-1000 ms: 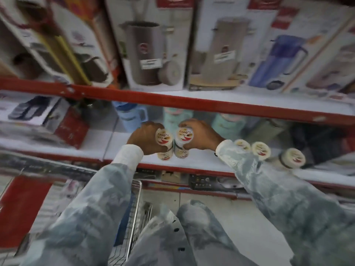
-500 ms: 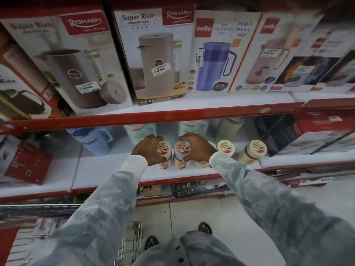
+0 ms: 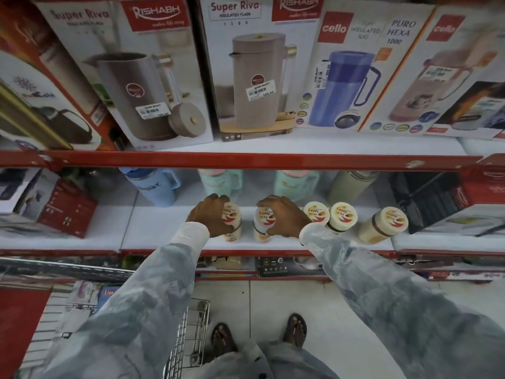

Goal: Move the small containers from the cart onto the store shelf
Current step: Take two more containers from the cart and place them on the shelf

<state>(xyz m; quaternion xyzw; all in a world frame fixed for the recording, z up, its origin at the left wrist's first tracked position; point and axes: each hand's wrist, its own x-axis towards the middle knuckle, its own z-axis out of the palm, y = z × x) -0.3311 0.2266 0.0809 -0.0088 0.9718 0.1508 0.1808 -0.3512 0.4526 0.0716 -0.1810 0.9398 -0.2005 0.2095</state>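
Note:
My left hand is closed around a small cream container with a "Caddy" lid label, and its base rests on the white middle shelf. My right hand grips a second such container just beside it. Three more of these containers stand in a row to the right: one partly behind my right wrist, another, and the farthest. The wire cart is at the lower left, with my left sleeve hiding most of it.
Pastel jugs and a flask stand at the back of the same shelf. Red and dark boxes sit at its left and right ends. Boxed flasks fill the upper shelf behind a red rail. My sandalled feet stand on the tiled floor.
The view has tilted up and shifted. The two held containers have come down onto the shelf and now sit a little apart, left of the standing row.

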